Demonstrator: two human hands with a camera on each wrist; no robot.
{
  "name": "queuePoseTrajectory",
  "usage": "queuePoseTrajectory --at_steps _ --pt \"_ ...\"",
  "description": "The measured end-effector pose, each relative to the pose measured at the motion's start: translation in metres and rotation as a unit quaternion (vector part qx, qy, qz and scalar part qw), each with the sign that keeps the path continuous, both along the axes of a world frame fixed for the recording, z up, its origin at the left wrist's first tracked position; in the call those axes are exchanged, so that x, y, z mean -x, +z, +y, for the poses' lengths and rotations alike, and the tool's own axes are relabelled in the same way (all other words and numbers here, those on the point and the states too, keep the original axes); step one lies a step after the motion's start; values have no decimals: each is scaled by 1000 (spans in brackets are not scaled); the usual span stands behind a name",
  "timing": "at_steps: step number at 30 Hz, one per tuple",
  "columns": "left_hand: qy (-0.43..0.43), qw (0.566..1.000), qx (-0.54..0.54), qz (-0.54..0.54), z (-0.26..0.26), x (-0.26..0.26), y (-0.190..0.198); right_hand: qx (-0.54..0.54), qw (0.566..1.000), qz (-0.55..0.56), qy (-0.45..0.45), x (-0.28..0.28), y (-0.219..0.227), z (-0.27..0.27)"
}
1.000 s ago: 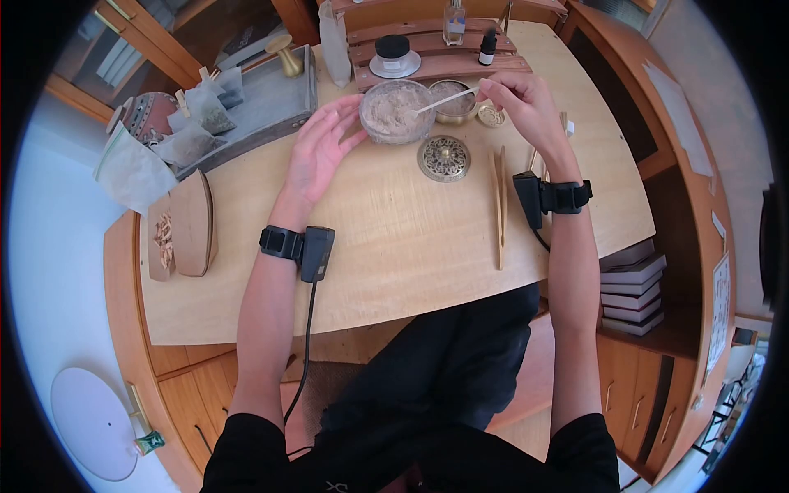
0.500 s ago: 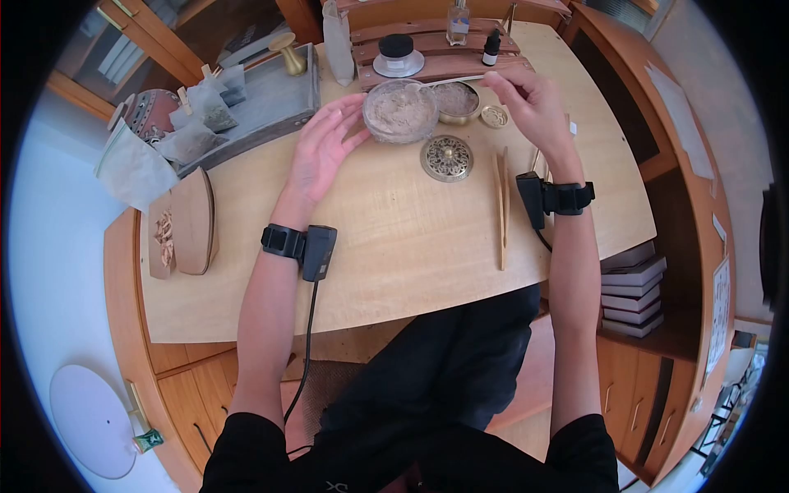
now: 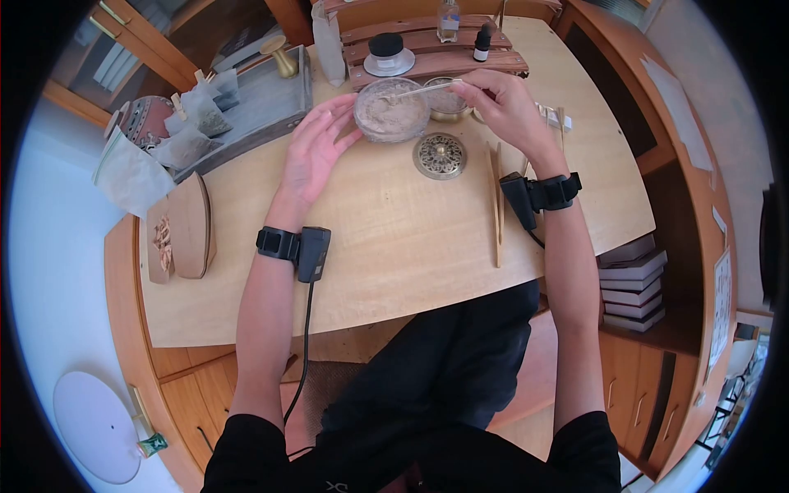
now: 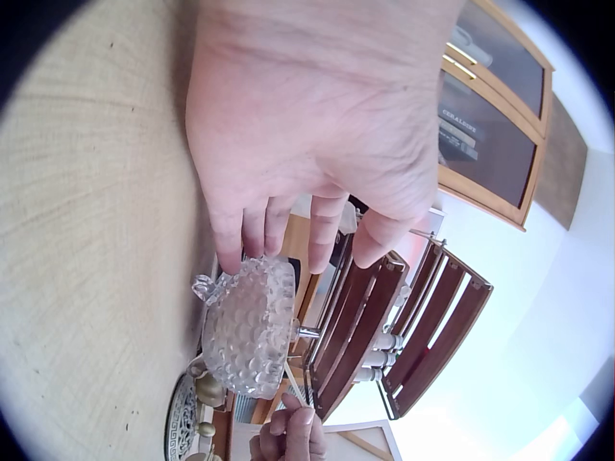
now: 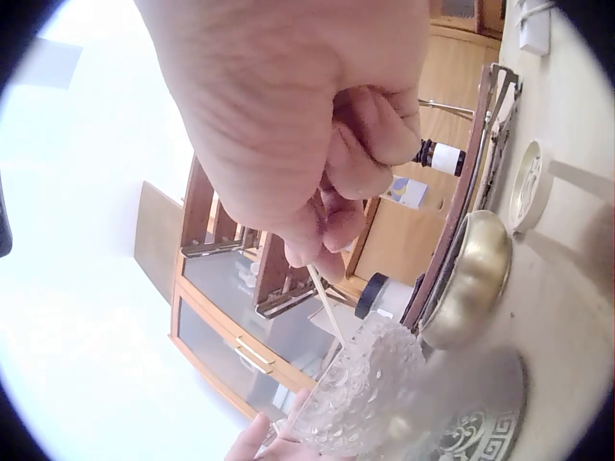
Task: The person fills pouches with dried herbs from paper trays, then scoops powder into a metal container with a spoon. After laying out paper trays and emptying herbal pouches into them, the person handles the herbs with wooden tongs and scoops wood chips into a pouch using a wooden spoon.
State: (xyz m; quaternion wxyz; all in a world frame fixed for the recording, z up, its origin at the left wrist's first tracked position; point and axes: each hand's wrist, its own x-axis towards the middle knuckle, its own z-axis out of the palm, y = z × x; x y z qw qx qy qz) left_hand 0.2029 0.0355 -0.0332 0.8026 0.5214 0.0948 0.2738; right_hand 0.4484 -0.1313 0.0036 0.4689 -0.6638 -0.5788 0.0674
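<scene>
A bumpy glass bowl (image 4: 245, 331) of grey-brown powder stands at the back middle of the table. My left hand (image 3: 316, 152) lies along its left side, the fingers extended with their tips at the rim. From the right, my right hand (image 3: 514, 115) pinches a thin pale stick (image 5: 327, 303) between thumb and fingertips; the stick's far end reaches over the powder in the glass bowl. Just right of that bowl is a round brass pot (image 5: 471, 279), partly hidden behind the right hand in the head view. An openwork metal lid (image 3: 440, 156) lies in front of them.
Wooden tongs (image 3: 497, 209) lie to the right. Behind the bowls, a slatted wooden stand (image 3: 448, 62) carries a black-lidded jar (image 3: 385, 44) and bottles. A grey tray (image 3: 275, 107) with small bags is at back left, near a box of wood chips (image 3: 164, 238).
The stick's tip has shifted left over the powder, first from the bowl's right side to its back edge, then inward. My right hand has moved left with it; the left hand keeps its place.
</scene>
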Motion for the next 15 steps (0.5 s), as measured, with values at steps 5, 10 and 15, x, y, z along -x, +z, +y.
queuePoseTrajectory --at_steps 5,10,15 --pt "-1 1000 -3 -1 -1 1 1 -24 1000 4 12 2 -3 3" --pt "6 1000 18 -9 0 1 2 -6 999 5 -38 -8 7 -4" --pt "5 1000 21 -11 -1 0 2 -56 997 -2 -58 -5 4 -4"
